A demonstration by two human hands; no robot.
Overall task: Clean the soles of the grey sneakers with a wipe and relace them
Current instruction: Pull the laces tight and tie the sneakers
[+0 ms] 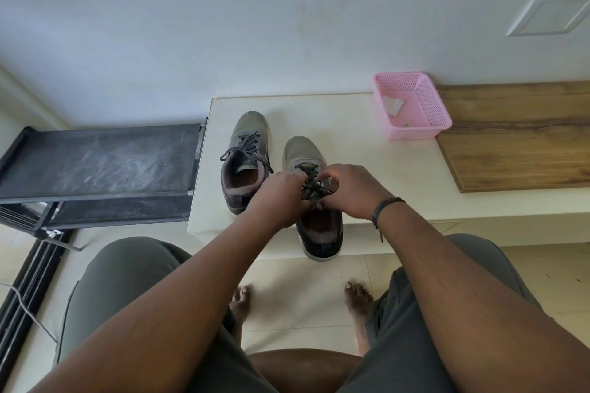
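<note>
Two grey sneakers stand upright on a white ledge (351, 124), toes pointing away from me. The left sneaker (245, 159) is laced, its dark lace ends lying loose over its sides. The right sneaker (316, 201) sits nearer, its heel hanging over the ledge's front edge. My left hand (281, 195) and my right hand (351, 191) meet over its tongue, each pinching the dark lace (311, 182). A crumpled white wipe (393, 104) lies inside the pink basket (427, 112).
A black shoe rack (99, 166) stands left of the ledge. A wooden panel (517, 137) lies on the ledge to the right, behind the pink basket. My knees and bare feet are below, on a pale tiled floor. A wall rises behind.
</note>
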